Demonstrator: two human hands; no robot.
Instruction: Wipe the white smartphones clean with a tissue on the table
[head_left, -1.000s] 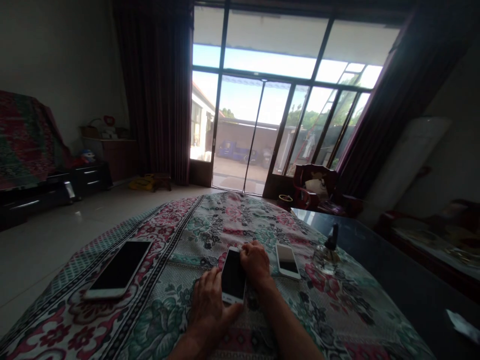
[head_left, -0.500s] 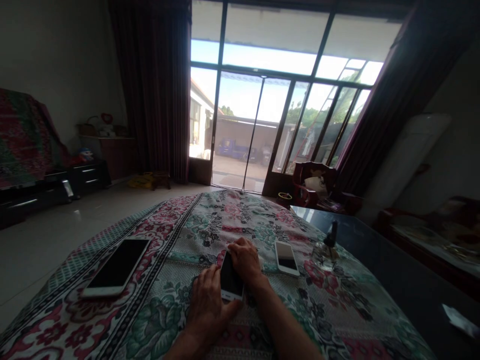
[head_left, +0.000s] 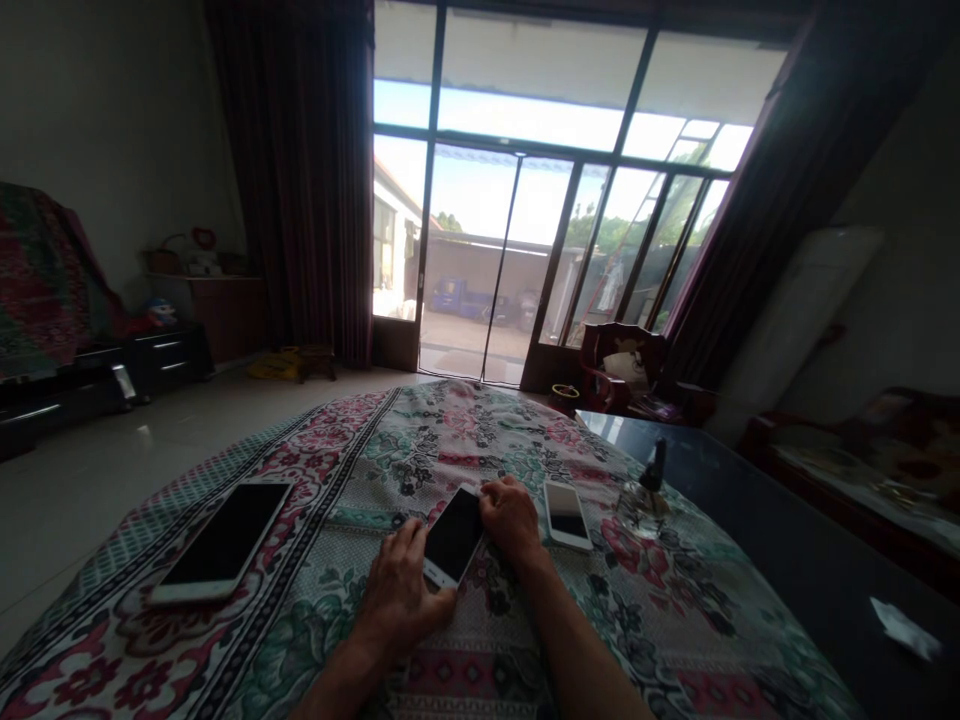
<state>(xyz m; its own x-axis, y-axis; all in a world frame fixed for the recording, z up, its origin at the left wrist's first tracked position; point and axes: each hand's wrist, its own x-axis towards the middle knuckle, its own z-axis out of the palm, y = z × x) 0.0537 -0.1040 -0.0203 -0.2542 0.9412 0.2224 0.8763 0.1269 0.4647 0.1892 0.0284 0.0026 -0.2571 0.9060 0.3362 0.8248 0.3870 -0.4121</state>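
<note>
A white-framed smartphone [head_left: 454, 538] with a dark screen lies tilted on the patterned cloth in front of me. My left hand [head_left: 401, 580] grips its lower left corner, thumb by the bottom edge and fingers along the left side. At the upper right corner, the curled fingers of my right hand [head_left: 514, 518] pinch the phone's edge; a small whitish patch shows by the fingertips, too unclear to name. A larger phone [head_left: 225, 545] rests face up to the left. Beyond my right hand lies a smaller white phone [head_left: 567, 515], also face up.
The floral tablecloth [head_left: 315, 640] covers the rounded surface. A clear glass container with a dark upright top [head_left: 645, 505] stands at the right. Past it is a dark glossy table [head_left: 780, 560] bearing a crumpled white paper [head_left: 906, 628]. A wooden chair [head_left: 622, 365] stands near the glass doors.
The phone between my hands has turned clockwise and shows more of its screen. My right hand has slid off the screen to the upper right corner; my left hand has shifted slightly left.
</note>
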